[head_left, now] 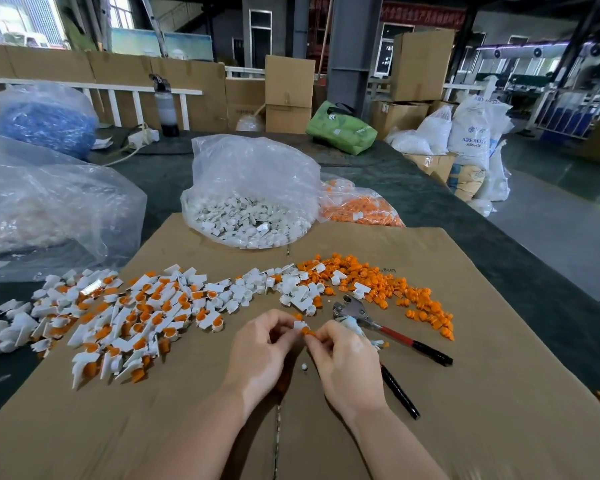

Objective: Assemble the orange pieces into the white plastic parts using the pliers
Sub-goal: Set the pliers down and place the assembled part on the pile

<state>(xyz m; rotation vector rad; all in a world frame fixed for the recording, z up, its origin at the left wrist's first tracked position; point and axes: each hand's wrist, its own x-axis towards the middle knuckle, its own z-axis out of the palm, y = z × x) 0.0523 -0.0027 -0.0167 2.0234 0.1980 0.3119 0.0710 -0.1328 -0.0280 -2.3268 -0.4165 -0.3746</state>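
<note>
The left hand [262, 344] pinches a white part [298, 324] while the right hand [343, 355] pinches an orange piece [307, 331] against it, both above a cardboard sheet [465, 393]. Pliers [392, 332] lie just beside the right hand, partly hidden by it. Loose orange pieces [388, 282] and white parts [274, 287] spread beyond, assembled ones [125, 317] heaped to the left. Behind sit a bag of white parts [250, 199] and a bag of orange pieces [357, 204]. A far sack [471, 136] reads "ABS RESIN".
</note>
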